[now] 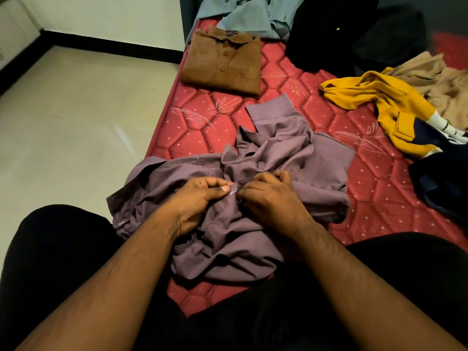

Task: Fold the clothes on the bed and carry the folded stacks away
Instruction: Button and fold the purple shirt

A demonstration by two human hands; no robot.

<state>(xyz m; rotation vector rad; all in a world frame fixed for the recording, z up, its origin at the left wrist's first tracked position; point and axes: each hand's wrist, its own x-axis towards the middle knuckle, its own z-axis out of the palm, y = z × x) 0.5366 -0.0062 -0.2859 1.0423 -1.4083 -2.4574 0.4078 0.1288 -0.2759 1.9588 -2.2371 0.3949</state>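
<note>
Left hand (200, 198) & right hand (268, 196) both pinching purple shirt (278, 158) placket, near bed (192, 117) front edge.

Stood on pale tiled floor (76, 117); white wall (106, 16) with black skirting (109, 45); dim light.

Shirt under both hands, more clothes beyond

A crumpled shirt (273, 173) lies on the mattress (192, 127); behind it a folded shirt (222, 62), to the right a loose heap (395, 107).
</note>
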